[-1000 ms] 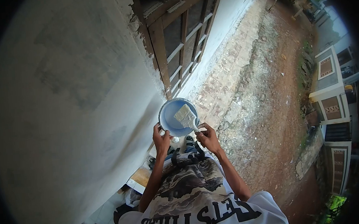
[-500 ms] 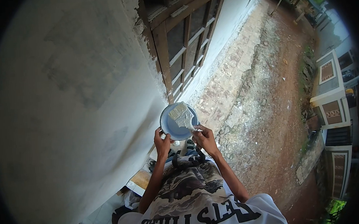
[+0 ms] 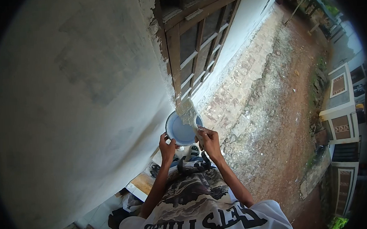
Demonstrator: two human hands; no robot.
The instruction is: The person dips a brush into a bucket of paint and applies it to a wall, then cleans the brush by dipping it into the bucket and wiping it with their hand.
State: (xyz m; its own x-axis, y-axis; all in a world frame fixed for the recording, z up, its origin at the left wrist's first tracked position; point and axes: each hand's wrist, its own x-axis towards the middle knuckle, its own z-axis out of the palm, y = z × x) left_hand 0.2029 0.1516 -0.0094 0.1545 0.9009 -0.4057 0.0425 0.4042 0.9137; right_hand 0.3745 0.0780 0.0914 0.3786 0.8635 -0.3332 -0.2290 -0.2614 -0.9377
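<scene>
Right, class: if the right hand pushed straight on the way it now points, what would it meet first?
Probably the brown window frame, at its lower corner: the right hand aims its brush up over the paint tub towards it. Depth is unclear.

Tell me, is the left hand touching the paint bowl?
Touching. The head view shows the left hand gripping the bowl at its near rim, with no gap between them.

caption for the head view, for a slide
Left hand holds a pot of pale paint, right hand a coated brush over its rim, beside a white wall
</scene>
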